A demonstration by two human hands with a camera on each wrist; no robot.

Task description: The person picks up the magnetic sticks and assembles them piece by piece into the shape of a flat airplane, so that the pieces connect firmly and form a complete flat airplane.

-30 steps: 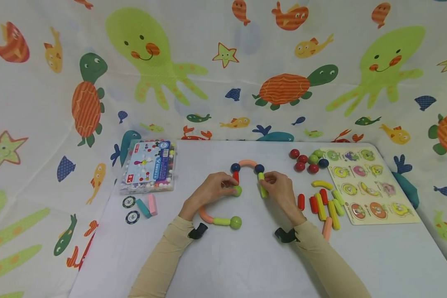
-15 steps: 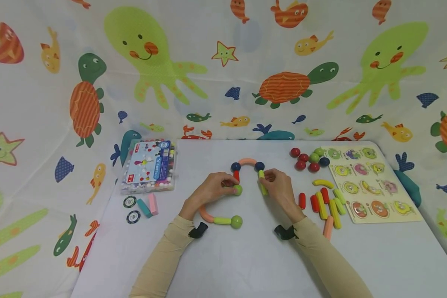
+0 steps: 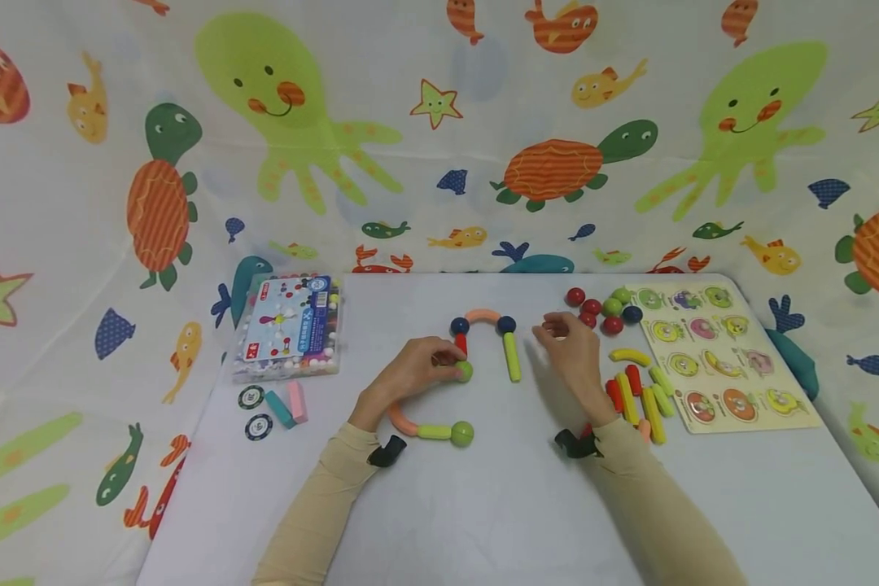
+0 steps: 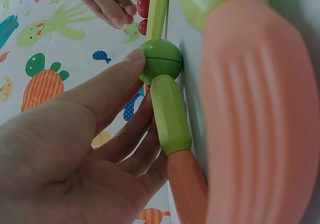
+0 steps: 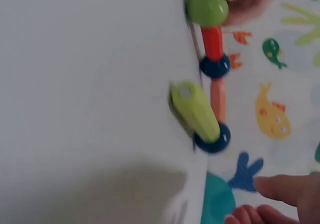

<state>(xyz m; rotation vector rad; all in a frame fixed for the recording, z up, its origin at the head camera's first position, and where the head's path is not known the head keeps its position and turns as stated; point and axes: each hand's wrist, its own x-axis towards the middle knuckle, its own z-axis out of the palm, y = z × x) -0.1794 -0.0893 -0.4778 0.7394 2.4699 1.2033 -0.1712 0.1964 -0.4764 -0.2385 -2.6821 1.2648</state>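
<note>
With the thumb against one side, my left hand (image 3: 413,370) pinches a green ball (image 4: 162,51) of a toy stick-and-ball chain. Beyond this ball the chain runs through a red stick (image 3: 461,347), a dark blue ball (image 3: 459,325), a curved orange stick (image 3: 482,315) and another dark blue ball (image 3: 507,324) to a light green stick (image 3: 511,356). On the near side, a curved orange stick (image 3: 401,421), partly behind my left wrist, leads to a short green stick (image 3: 435,431) and a green ball (image 3: 462,433). My right hand (image 3: 571,350), fingers loosely bent, holds nothing, right of the chain.
Red, green and dark blue balls (image 3: 612,325) lie at the back right, beside loose sticks (image 3: 652,417) and a fruit puzzle board (image 3: 718,358). A clear boxed bead set (image 3: 286,330), two round chips (image 3: 259,426) and two small blocks (image 3: 296,402) are on the left.
My right hand has let go of the light green stick and moved right, toward the red balls. The left hand stays at the green ball.
</note>
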